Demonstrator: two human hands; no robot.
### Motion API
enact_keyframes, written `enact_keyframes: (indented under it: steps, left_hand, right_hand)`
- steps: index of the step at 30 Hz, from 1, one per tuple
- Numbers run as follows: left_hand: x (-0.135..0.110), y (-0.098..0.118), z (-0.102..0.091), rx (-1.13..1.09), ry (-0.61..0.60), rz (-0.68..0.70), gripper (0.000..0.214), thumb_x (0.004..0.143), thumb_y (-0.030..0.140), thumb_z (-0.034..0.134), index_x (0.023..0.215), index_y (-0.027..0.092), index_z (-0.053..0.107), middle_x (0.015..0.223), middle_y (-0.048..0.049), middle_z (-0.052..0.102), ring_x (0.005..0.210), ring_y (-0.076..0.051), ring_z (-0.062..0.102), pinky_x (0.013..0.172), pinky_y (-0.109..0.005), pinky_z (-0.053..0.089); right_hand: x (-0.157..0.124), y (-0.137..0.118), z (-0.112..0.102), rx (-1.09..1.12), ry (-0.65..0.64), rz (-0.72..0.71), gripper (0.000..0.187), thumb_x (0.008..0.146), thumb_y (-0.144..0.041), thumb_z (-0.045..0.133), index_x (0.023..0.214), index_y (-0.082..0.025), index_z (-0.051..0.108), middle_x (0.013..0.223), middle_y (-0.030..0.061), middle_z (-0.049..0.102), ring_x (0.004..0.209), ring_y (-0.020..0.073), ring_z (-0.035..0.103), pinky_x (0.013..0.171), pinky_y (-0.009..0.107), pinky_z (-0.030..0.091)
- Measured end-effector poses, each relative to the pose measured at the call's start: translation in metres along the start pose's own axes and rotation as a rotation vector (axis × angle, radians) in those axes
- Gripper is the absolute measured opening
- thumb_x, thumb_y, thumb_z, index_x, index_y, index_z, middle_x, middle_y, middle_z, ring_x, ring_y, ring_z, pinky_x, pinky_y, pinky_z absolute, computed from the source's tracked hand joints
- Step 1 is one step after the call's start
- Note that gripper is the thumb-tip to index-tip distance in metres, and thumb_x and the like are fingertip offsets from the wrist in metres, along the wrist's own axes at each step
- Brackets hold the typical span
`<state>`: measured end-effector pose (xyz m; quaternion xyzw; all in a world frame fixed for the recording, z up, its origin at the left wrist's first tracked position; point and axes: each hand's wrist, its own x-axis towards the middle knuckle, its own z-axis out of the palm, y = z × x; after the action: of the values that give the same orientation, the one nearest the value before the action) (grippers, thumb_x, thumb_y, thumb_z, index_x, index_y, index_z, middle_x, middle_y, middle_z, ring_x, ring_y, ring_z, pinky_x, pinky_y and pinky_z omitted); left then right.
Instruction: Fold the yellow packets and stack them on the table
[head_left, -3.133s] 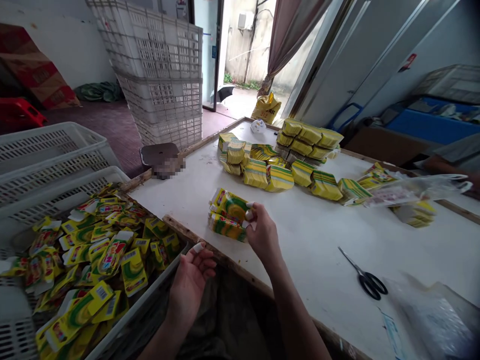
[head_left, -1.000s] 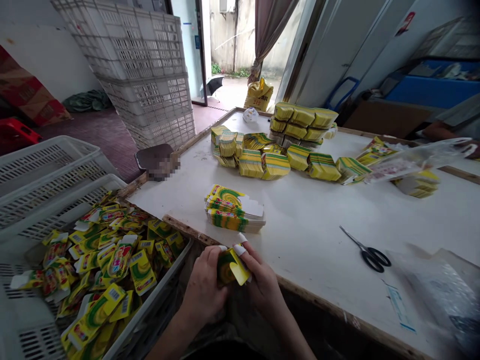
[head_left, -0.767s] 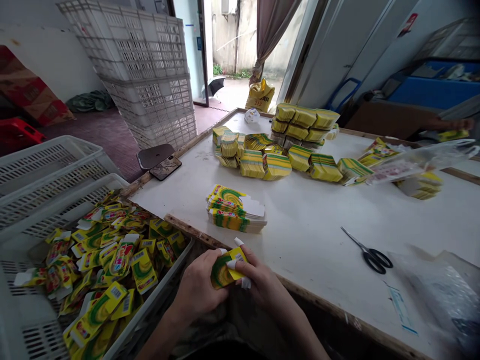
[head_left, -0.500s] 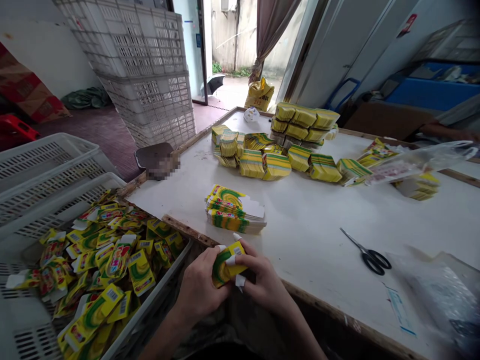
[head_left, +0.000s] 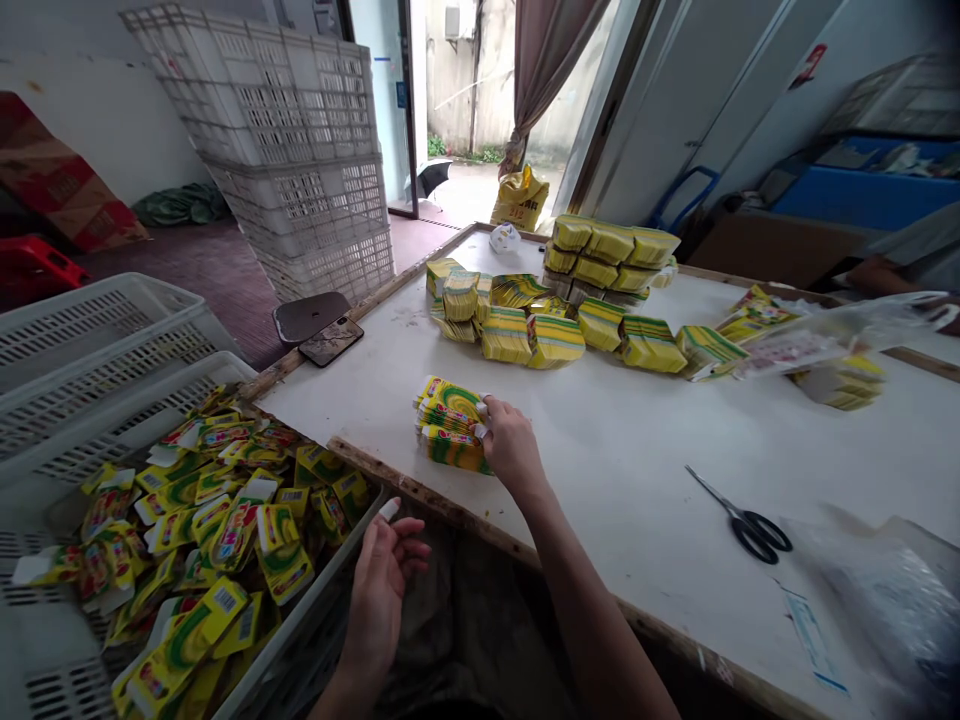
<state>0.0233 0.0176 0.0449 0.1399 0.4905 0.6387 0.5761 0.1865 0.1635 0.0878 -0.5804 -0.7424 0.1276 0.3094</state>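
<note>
My right hand (head_left: 514, 445), white covers on its fingertips, is at the right end of a stack of flat yellow-and-green cartons (head_left: 450, 410) on the table. Its thumb and finger are closed on the edge of the upper cartons; how many they pinch cannot be made out. My left hand (head_left: 382, 580) is held off the table's front edge, palm turned inward, fingers apart and holding nothing. One white cover shows on its raised thumb. Left of it, a white plastic crate (head_left: 341, 555) holds many folded yellow cartons (head_left: 180, 640).
More carton bundles (head_left: 555, 340) stand across the table (head_left: 600, 450). Black-handled scissors (head_left: 757, 530), plastic film (head_left: 885, 590) and a phone (head_left: 330, 342) also lie there. Tall stacked crates (head_left: 300, 170) stand back left. Another person's hand (head_left: 874, 275) shows at the right.
The carton that both hands held is out of them, and another carton lies on the crate's pile. My right hand has moved forward to the stack; my left hand has moved left and opened.
</note>
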Motion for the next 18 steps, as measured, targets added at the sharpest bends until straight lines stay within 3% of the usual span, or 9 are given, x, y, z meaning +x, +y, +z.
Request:
enact_keyframes:
  steps: [6,10,13,16,18]
  left_hand:
    - [-0.006,-0.009,0.006,0.093,-0.115,-0.030,0.049,0.075,0.049,0.073,0.108,0.015,0.061,0.082,-0.0048,0.069,0.063,-0.013,0.061,0.056,-0.023,0.048]
    - [0.001,-0.006,0.013,-0.002,-0.203,0.118,0.056,0.072,0.049,0.076,0.116,0.019,0.060,0.109,-0.0095,0.067,0.098,-0.024,0.064,0.077,-0.032,0.054]
    - [0.004,0.004,0.024,-0.133,-0.218,0.167,0.053,0.069,0.051,0.076,0.110,0.021,0.064,0.109,-0.0087,0.067,0.111,-0.028,0.059,0.088,-0.037,0.052]
    - [0.004,0.013,0.039,-0.167,-0.200,0.130,0.040,0.076,0.055,0.066,0.096,0.021,0.065,0.089,-0.0057,0.066,0.095,-0.025,0.063,0.083,-0.036,0.052]
    - [0.004,0.013,0.047,-0.127,-0.150,0.183,0.039,0.077,0.061,0.059,0.084,0.022,0.060,0.076,-0.0012,0.059,0.081,-0.020,0.062,0.079,-0.034,0.053]
  right_hand:
    - [-0.009,-0.007,-0.009,0.070,0.019,-0.014,0.053,0.066,0.002,0.048,0.116,-0.014,0.053,0.097,0.0110,0.064,0.091,0.0258,0.058,0.085,0.039,0.045]
    - [-0.048,-0.024,-0.011,0.210,0.017,-0.016,0.046,0.072,-0.004,0.049,0.116,-0.019,0.047,0.088,0.0030,0.061,0.077,0.0186,0.060,0.071,0.030,0.049]
    - [-0.089,-0.036,-0.002,0.609,-0.179,-0.035,0.043,0.072,-0.005,0.052,0.111,-0.023,0.048,0.080,-0.0024,0.057,0.068,0.0138,0.057,0.064,0.024,0.048]
    - [-0.119,-0.048,0.006,0.997,-0.298,0.122,0.035,0.074,-0.010,0.058,0.106,-0.024,0.048,0.077,-0.0041,0.054,0.065,0.0121,0.054,0.058,0.021,0.045]
    - [-0.129,-0.055,0.008,1.129,-0.319,0.212,0.037,0.074,-0.014,0.065,0.107,-0.024,0.050,0.083,-0.0020,0.058,0.073,0.0143,0.059,0.062,0.023,0.047]
